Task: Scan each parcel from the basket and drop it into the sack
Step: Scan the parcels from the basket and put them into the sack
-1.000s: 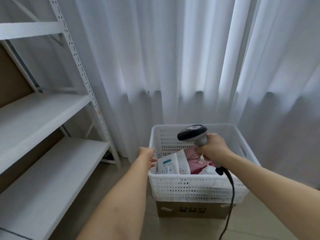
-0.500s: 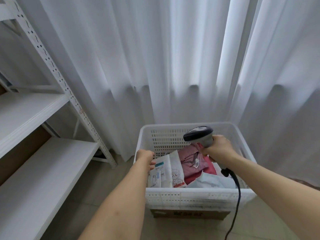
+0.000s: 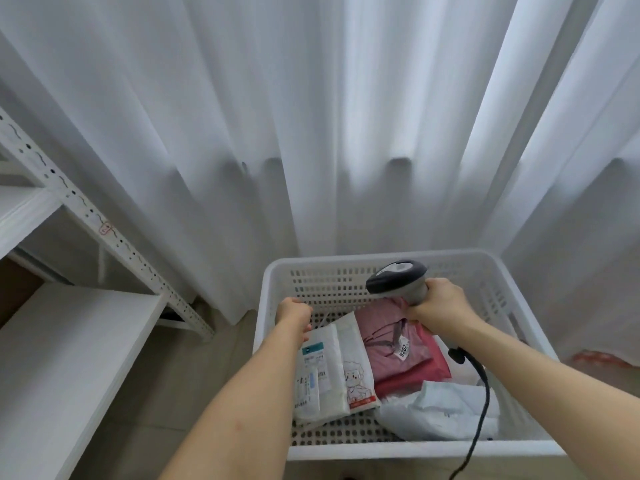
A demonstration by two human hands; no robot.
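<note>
Grey scanner [image 3: 398,280] sits in the right hand [image 3: 438,306], fingers wrapped round its handle, head aimed down into the basket [image 3: 346,448] for a label read; left hand [image 3: 293,315] curls onto the top edge of the white parcel [image 3: 329,368] by the basket's left wall, likely to lift it; exact pinch hidden. Pink parcel [image 3: 398,351] lies mid-basket, pale crumpled bag [image 3: 436,410] at the near right corner; no sack in view. Versus half a second back: view nearer and steeper, both hands deeper inside.
</note>
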